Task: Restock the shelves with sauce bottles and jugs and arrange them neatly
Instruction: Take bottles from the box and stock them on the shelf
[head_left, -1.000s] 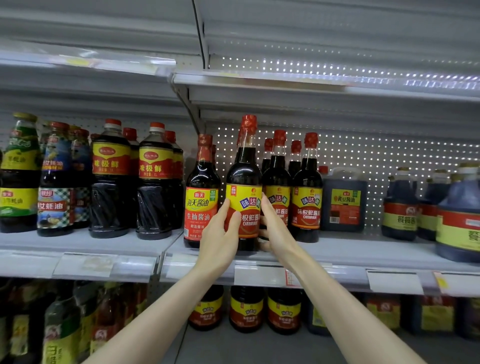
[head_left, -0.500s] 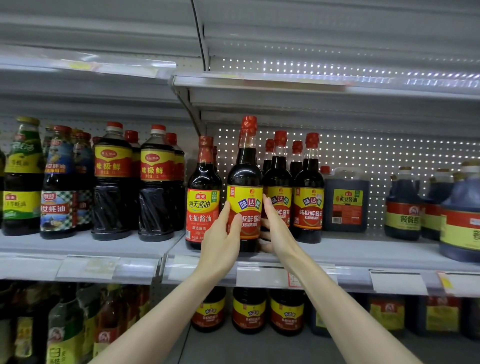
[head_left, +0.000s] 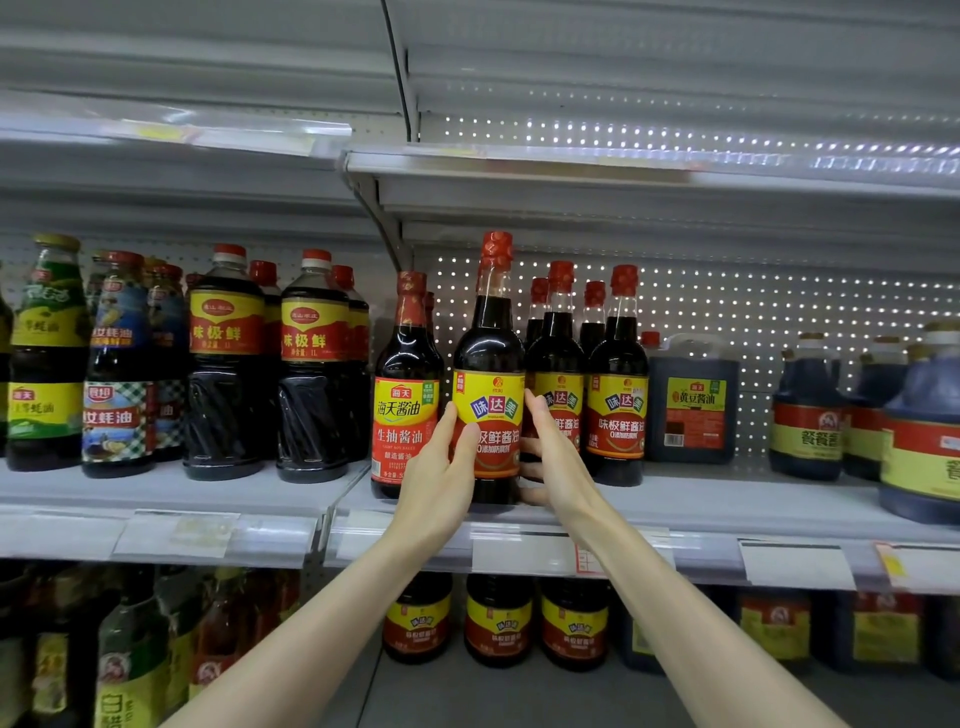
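Gripping one soy sauce bottle (head_left: 488, 358), left hand (head_left: 439, 480) and right hand (head_left: 560, 467) hold it at the shelf (head_left: 701, 501) edge. Neighbouring bottles (head_left: 618, 374) crowd both sides; bare shelf fronts the jug (head_left: 691, 400).

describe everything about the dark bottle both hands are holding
The tall dark sauce bottle looks like clear plastic, filled to the neck with near-black liquid, sealed by a red shrink cap. A yellow and red label faces forward. It stands upright at the front of the grey metal shelf. The left hand grips its left side, thumb across the label; the right hand grips its right.
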